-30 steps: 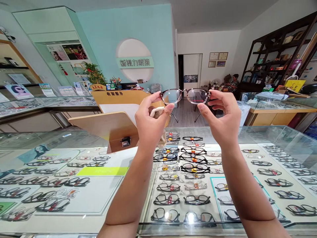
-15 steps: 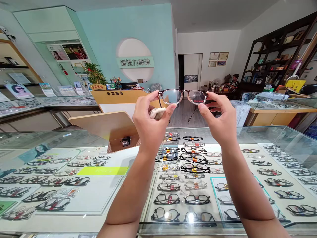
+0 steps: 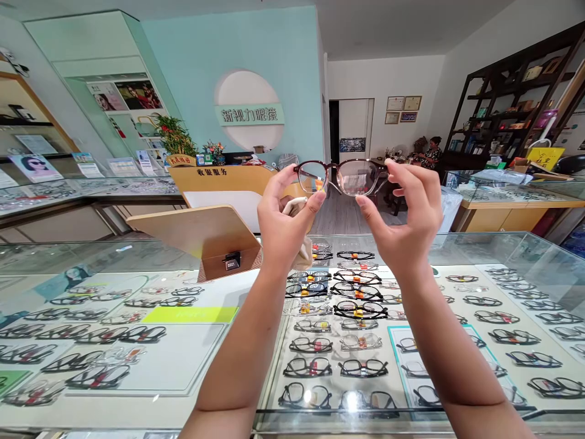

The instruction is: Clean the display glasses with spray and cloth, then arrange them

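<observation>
A pair of eyeglasses (image 3: 356, 178) with dark upper rims and clear lenses is held up above the glass counter. My left hand (image 3: 284, 225) pinches its left end, thumb against the lower rim. A pale cloth (image 3: 303, 256) is tucked in the same hand and hangs below it. My right hand (image 3: 414, 213) has its fingertips at the right hinge corner and its thumb by the lower edge of the right lens. Behind the lenses the temples are partly hidden. Below, several dark-framed glasses (image 3: 360, 311) lie in rows inside the counter.
The glass display counter (image 3: 256, 421) spans the foreground. A tilted wooden board (image 3: 196, 228) stands on it at left of centre. Beyond are a cashier desk (image 3: 247, 183), another display case (image 3: 516, 201) at right and a seated person (image 3: 432, 155) at the back.
The glasses have turned slightly, so the right lens looks larger and nearer. Both hands have shifted a little to the right, and more of the cloth now hangs under my left hand.
</observation>
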### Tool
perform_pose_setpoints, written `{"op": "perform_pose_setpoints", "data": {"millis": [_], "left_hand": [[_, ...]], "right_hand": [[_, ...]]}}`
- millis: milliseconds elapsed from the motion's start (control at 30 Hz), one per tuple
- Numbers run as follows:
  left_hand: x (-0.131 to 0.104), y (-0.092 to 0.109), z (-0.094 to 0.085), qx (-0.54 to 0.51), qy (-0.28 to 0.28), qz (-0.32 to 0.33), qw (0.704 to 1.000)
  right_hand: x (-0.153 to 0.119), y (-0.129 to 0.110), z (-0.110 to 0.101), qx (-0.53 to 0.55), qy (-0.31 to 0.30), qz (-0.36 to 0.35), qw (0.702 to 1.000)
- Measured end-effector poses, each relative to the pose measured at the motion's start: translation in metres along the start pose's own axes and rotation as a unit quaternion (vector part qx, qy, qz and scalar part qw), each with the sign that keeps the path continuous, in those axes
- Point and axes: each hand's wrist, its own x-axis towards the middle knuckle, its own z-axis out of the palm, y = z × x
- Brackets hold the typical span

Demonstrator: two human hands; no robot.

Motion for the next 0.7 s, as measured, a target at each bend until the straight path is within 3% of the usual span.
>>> {"op": "perform_pose_setpoints", "data": {"millis": [167,400,567,700], "left_hand": [[0.000,-0.003,0.003,-0.010,0.007,0.016,1.000],[-0.010,0.001,0.008,0.069,0.106,0.079,0.989],[-0.011,-0.001,0.008,0.063,0.109,0.103,0.987],[-0.011,-0.001,0.009,0.064,0.108,0.098,0.987]], "right_hand": [[-0.004,-0.005,0.003,-0.006,-0.009,-0.006,1.000],[-0.004,0.000,0.007,0.054,-0.026,0.037,0.998],[-0.003,0.003,0.006,0.069,-0.039,0.049,0.996],[-0.002,0.002,0.006,0.095,-0.014,0.048,0.994]]}}
